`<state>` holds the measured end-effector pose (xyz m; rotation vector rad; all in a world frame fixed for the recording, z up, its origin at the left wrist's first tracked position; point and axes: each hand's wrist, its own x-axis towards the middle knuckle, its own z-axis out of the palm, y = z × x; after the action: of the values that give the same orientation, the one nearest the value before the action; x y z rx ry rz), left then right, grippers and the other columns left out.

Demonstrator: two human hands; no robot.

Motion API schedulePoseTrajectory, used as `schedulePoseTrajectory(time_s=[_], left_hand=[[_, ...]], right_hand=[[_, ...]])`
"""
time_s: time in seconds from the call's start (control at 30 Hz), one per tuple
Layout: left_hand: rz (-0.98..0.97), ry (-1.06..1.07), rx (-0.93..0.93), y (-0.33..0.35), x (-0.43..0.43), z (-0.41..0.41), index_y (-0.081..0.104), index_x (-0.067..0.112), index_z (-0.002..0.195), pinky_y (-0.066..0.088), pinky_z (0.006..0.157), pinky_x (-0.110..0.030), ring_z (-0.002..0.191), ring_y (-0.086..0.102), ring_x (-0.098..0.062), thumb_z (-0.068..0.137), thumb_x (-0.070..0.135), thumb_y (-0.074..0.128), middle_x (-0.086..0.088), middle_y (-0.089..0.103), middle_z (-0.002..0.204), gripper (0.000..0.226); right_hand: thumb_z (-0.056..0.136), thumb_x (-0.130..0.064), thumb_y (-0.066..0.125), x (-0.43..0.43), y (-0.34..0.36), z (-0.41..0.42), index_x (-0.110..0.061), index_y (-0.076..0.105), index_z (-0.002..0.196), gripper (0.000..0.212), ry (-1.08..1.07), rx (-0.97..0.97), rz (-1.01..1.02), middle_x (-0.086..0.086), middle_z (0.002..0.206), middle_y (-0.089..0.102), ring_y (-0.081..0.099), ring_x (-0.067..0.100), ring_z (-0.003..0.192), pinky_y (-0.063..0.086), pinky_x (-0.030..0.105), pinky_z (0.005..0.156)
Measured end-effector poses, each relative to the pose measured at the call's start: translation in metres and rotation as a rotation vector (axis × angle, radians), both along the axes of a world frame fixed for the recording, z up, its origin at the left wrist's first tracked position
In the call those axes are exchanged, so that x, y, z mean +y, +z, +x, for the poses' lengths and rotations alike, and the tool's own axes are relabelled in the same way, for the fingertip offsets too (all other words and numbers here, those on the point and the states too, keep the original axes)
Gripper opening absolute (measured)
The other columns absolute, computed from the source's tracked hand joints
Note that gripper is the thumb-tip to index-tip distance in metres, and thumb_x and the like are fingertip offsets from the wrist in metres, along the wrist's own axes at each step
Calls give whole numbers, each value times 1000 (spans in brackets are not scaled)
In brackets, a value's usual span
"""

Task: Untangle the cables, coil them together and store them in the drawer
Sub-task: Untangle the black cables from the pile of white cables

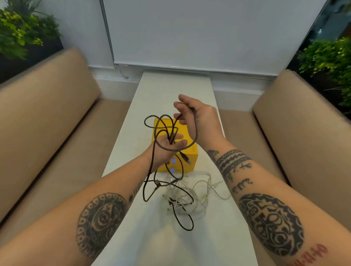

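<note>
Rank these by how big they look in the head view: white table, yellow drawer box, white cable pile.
1. white table, by far.
2. yellow drawer box and white cable pile look about alike; the pile lies nearer the camera and the left hand hides part of the box, so they stay unranked.

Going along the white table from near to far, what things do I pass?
Tangle of thin white cables, small yellow plastic drawer box, bare far end of the long white table, white wall panel. The black cable held by the left hand and right hand overlaps these, so skipped.
</note>
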<state>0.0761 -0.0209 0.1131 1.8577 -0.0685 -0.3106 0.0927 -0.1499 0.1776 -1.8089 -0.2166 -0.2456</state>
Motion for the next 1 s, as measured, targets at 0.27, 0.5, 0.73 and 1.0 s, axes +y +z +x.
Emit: schedulePoseTrajectory(time_s=[0.27,0.5,0.73,1.0], left_hand=[[-248,478,-36,12,14,25,58,14,84,34,44,-23,35,42,-12,106,29,38,2,49,45,33],[-674,551,21,72,36,38,55,14,91,29,47,-25,45,30,-13,107,33,38,2,33,51,30],[-435,421,-3,55,36,18,55,14,87,34,48,-27,42,35,-17,106,36,44,1,34,47,31],[52,266,143,-18,27,-5,70,20,91,33,42,-22,42,34,-13,104,30,50,10,45,49,25]], right_hand=[[95,-15,68,-44,-37,-3,-21,48,146,56,-5,180,-174,-4,127,66,69,8,98,55,36,96],[92,-37,68,-61,-150,-49,-15,67,124,39,219,708,-922,5,123,66,61,23,115,48,30,94],[98,-33,60,-50,-197,-60,-20,61,81,22,76,623,-834,3,74,55,59,25,80,35,29,59],[84,-38,78,-45,-121,-35,-26,79,78,13,2,432,-290,-6,69,72,65,9,67,55,32,69]])
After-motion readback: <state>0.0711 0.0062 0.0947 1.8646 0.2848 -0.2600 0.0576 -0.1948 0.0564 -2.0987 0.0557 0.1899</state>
